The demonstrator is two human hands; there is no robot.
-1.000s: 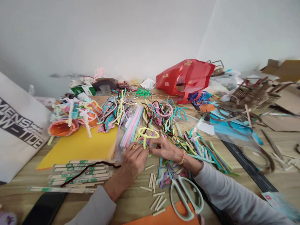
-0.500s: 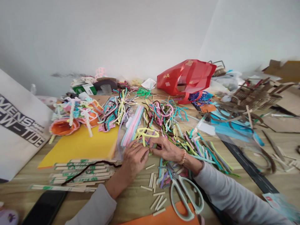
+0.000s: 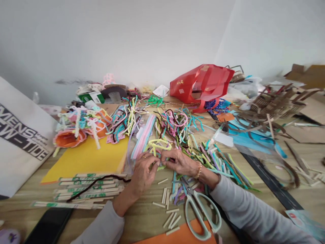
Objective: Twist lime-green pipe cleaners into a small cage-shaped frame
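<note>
Near the middle of the table a yellow pipe cleaner (image 3: 162,145), bent into loops, rises from between my two hands. My left hand (image 3: 146,169) is closed, its thumb and fingers pinching the pipe cleaner's lower part. Opposite it, my right hand (image 3: 177,162) also pinches at the same spot, wearing a beaded bracelet (image 3: 199,170) at the wrist. The fingertips nearly meet, and they hide exactly where the pipe cleaner bends. A bundle of pink, white and blue pipe cleaners (image 3: 144,137) lies just beyond my left hand.
Scissors (image 3: 201,213) lie below my right forearm, beside short cut sticks (image 3: 167,196). Packaged chopsticks (image 3: 88,188) and a dark phone (image 3: 48,225) are at left. Heaped pipe cleaners (image 3: 175,125), a red bag (image 3: 200,84) and a brown woven basket (image 3: 276,101) stand farther back.
My fingers have shifted slightly at the pinch, with the left fingertips drawn a little down and away from the right. The yellow loops have tilted slightly.
</note>
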